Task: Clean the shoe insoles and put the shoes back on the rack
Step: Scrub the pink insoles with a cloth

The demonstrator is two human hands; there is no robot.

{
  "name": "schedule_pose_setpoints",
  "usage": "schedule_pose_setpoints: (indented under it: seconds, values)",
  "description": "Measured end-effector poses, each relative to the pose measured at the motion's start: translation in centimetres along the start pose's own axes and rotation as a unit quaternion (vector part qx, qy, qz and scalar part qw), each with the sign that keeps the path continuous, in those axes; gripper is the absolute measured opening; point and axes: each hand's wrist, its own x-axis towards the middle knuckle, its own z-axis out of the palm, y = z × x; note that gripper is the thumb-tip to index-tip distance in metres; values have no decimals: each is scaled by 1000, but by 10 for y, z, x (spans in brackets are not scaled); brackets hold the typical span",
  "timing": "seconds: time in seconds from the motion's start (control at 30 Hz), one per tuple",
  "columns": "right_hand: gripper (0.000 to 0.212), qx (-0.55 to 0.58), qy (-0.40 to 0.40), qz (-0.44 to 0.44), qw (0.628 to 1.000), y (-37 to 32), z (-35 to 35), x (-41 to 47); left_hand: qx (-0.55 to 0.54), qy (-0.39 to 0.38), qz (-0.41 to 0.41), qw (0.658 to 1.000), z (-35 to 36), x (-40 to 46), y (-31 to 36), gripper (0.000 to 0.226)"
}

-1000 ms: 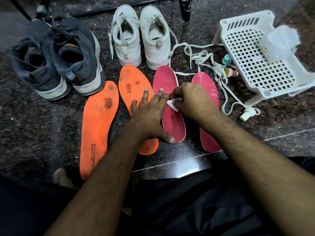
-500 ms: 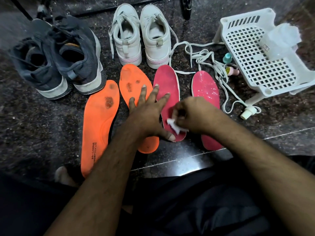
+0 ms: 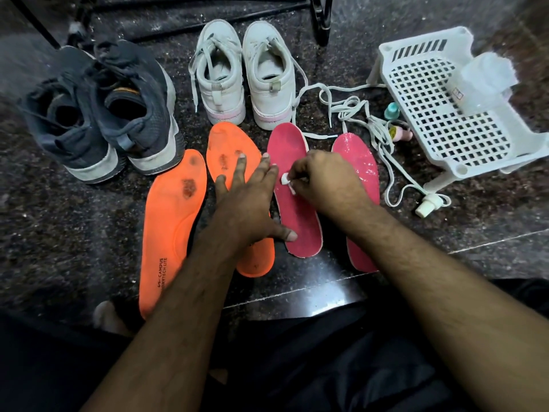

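We've got the left hand (image 3: 249,203) flat, fingers spread, pinning the pink insole (image 3: 292,200) at centre frame so it won't slide, while the right hand (image 3: 323,179) pinches a little white wipe (image 3: 285,179) against it to scrub. The orange insoles (image 3: 172,233) lie left, stains showing. Shoes sit along the top, everything on a dark speckled stone floor (image 3: 59,233).

left hand (image 3: 249,203) flat on pink insole (image 3: 292,203) | right hand (image 3: 323,182) pinches white wipe (image 3: 286,181) on it
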Motion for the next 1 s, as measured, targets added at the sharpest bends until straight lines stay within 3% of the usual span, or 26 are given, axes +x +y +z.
schedule_pose_setpoints:
  seconds: [0.17, 0.3, 0.43, 0.53, 0.7, 0.8, 1.0]
  values:
    - [20, -53, -125, -59, 989, -21, -5, -17, -21, 10, -2, 1000, 1, -4, -2, 138]
    - [18, -16, -203, -68, 977, -20, -6, -26, -34, 18, -9, 999, 3, -5, -1, 141]
    - [16, 41, -125, -10, 991, -7, -1, -22, -34, 32, -12, 999, 6, -5, 0, 138]
    - [17, 20, -41, -40, 998, -6, 4, -7, -27, 32, -13, 999, 6, -3, 1, 137]
    - [15, 12, 26, -81, 996, -5, 10, 5, -47, 12, -29, 998, 7, -1, 0, 140]
    - [13, -13, 15, -84, 996, -10, 14, 3, -57, 6, -35, 998, 6, -2, -1, 140]
    - [22, 18, -90, -72, 993, -12, -2, -2, -55, 1, -48, 997, 6, -3, -1, 142]
